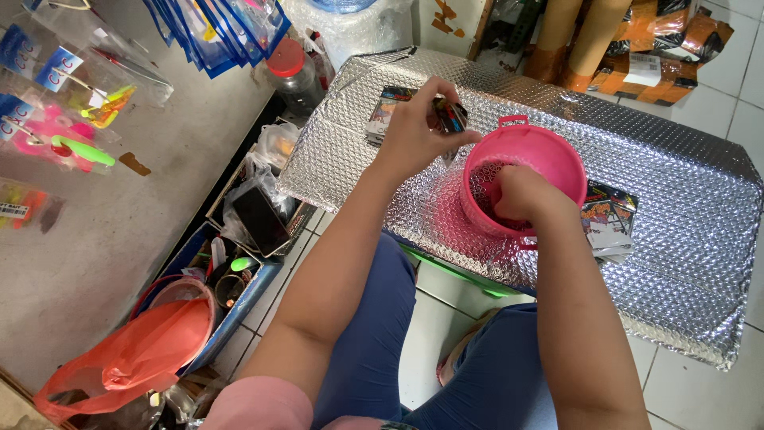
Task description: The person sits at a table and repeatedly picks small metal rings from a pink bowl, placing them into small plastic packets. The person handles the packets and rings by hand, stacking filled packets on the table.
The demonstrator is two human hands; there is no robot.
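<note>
Right hand (517, 193) digs clenched inside the pink bucket (557, 155), grasp unclear, while left hand (414, 131) pinches a small packet (450, 116); best keep it open just above those fingertips.

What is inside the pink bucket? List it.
The right hand is plunged inside the pink bucket, its fingers out of sight. Around it only the pink inner wall shows. The hand covers the bottom, so any contents cannot be seen.

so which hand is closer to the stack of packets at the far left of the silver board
Left. The left hand holds a small packet right over that stack of packets, while the right hand is off to the side, reaching inside the pink bucket.
</note>
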